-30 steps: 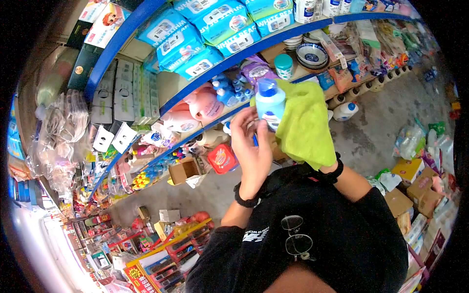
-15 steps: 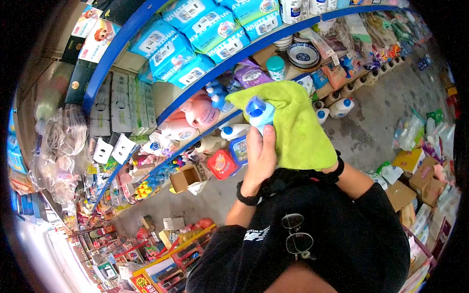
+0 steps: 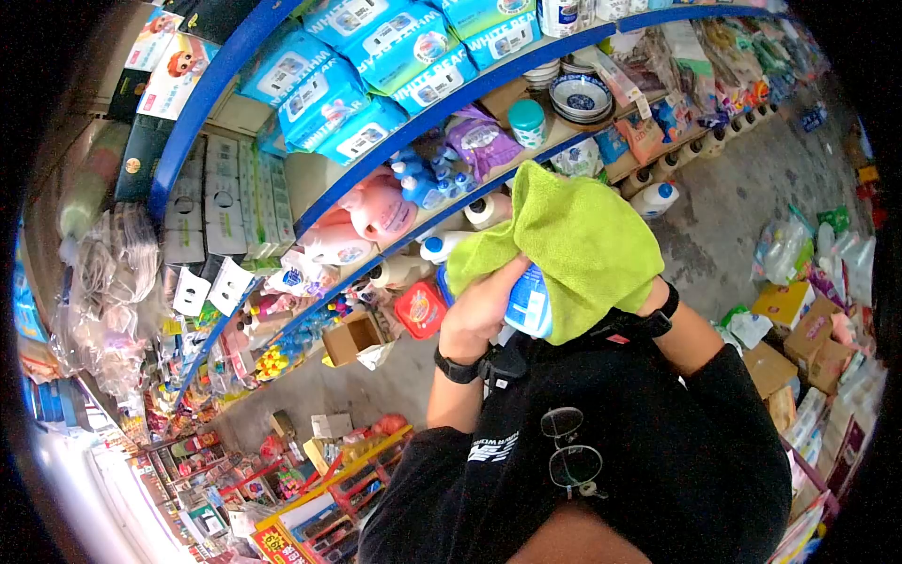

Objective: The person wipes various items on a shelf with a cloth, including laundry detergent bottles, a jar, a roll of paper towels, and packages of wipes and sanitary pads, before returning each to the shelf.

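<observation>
Cloth (image 3: 594, 246) over far part of bottle (image 3: 531, 308), near side bare; bottle near shirt (image 3: 648, 442), right of red tub (image 3: 420, 310). Left hand (image 3: 476, 315) closed round bottle; right hand (image 3: 650, 299) mostly hidden by cloth, grip can't be told

Our bare left forearm (image 3: 452, 402) and bare right forearm (image 3: 691, 346) reach forward and angle inward from black fabric sleeves (image 3: 747, 404). Our bare left hand (image 3: 474, 315) is curled closed above its black wristband (image 3: 458, 367); our bare right hand (image 3: 648, 297) is mostly hidden, its fingers out of sight.
</observation>
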